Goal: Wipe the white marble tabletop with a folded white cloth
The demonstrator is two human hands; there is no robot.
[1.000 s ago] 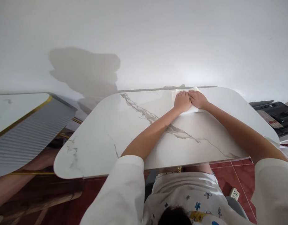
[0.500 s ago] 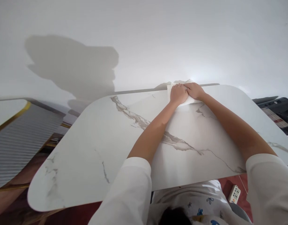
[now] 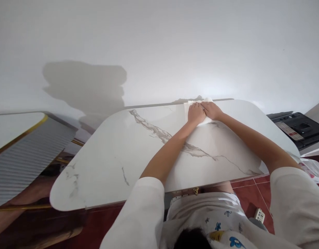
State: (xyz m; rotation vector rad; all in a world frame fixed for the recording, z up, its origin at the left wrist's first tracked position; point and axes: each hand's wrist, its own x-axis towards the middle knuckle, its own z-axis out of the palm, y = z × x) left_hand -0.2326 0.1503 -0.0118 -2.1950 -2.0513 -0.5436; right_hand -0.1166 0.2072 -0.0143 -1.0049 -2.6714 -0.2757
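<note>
A white paper towel lies bunched at the far edge of a white marble-patterned table. My left hand presses down on it, fingers bent over the sheet. Close against it, my right hand also bears on the towel, its fingertips meeting or overlapping those of the left. The towel shows around both hands, and the part under the palms is hidden. Both arms stretch forward across the tabletop.
A pale wall rises right behind the table. To the left stands a ribbed grey cabinet with gold trim. A black appliance is at the right, and a power strip lies on the red tiled floor.
My view has shifted, showing more of the appliance and floor on the right. Both hands stay on the paper towel near the far edge, seeming slightly closer to me.
</note>
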